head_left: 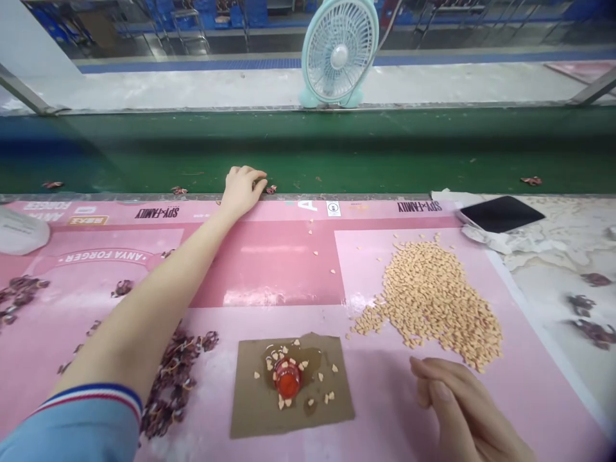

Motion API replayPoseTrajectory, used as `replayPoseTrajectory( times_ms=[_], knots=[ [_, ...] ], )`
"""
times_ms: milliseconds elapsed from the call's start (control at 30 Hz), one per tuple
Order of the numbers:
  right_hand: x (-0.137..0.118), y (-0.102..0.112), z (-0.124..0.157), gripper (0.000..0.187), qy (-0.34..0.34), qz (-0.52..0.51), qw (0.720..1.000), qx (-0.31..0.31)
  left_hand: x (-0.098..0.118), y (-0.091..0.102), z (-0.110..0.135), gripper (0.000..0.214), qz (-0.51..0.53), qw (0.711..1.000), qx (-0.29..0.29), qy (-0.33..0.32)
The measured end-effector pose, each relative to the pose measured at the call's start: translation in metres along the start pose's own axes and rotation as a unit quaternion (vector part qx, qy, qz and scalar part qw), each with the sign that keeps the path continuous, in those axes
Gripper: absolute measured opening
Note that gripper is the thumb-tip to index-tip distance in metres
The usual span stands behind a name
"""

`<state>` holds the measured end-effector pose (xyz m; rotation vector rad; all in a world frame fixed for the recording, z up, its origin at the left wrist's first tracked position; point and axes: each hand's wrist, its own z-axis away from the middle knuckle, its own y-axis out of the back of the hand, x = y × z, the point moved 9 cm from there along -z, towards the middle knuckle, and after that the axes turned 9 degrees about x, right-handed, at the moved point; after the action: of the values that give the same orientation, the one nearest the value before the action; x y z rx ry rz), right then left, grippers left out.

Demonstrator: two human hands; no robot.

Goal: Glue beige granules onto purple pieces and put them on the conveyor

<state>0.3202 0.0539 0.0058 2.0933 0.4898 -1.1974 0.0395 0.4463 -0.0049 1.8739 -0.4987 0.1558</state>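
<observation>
My left hand [244, 187] reaches to the front edge of the green belt [385, 151]. Its thumb and fingers are a little apart, and a small dark-red piece [271, 189] lies just beyond the fingertips. At the lower right, my right hand [464, 407] is closed, thumb against curled fingers; whatever it may hold is hidden. Beyond it spreads a pile of small tan pieces [428, 295]. Between my arms lies a brown card [250, 410] with a red, round-topped container [289, 380], a wet-looking patch and several tan pieces around it.
Dark-red pieces [168, 391] lie clustered beside my left forearm. A phone [503, 213] rests on white paper at the right. A pale turquoise fan [339, 54] stands behind the belt. A translucent white container [22, 231] is at the left edge. Pink printed sheeting [283, 263] covers the table.
</observation>
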Motion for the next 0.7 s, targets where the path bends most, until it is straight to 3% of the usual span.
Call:
replayPoseTrajectory(
  times_ms=[167, 367, 467, 600, 700],
  knots=[
    [-0.009, -0.006, -0.019, 0.016, 0.175, 0.117, 0.974, -0.084, 0.037, -0.019, -0.002, 0.028, 0.021, 0.995, -0.044, -0.087],
    [-0.025, -0.037, -0.022, 0.033, 0.333, 0.259, 0.896, -0.137, 0.035, -0.012, -0.009, 0.039, 0.036, 0.994, -0.050, -0.092],
    [-0.033, -0.043, -0.024, 0.037, 0.373, 0.290, 0.871, -0.136, 0.011, 0.010, -0.004, 0.035, 0.028, 0.998, -0.017, -0.058],
    [-0.037, -0.049, -0.025, 0.038, 0.389, 0.303, 0.860, -0.132, -0.049, 0.046, 0.004, 0.033, -0.003, 0.999, 0.043, 0.028],
    [-0.034, -0.055, -0.023, 0.043, 0.387, 0.310, 0.859, -0.130, -0.090, 0.058, 0.009, 0.024, -0.020, 0.995, 0.054, 0.079]
  ],
)
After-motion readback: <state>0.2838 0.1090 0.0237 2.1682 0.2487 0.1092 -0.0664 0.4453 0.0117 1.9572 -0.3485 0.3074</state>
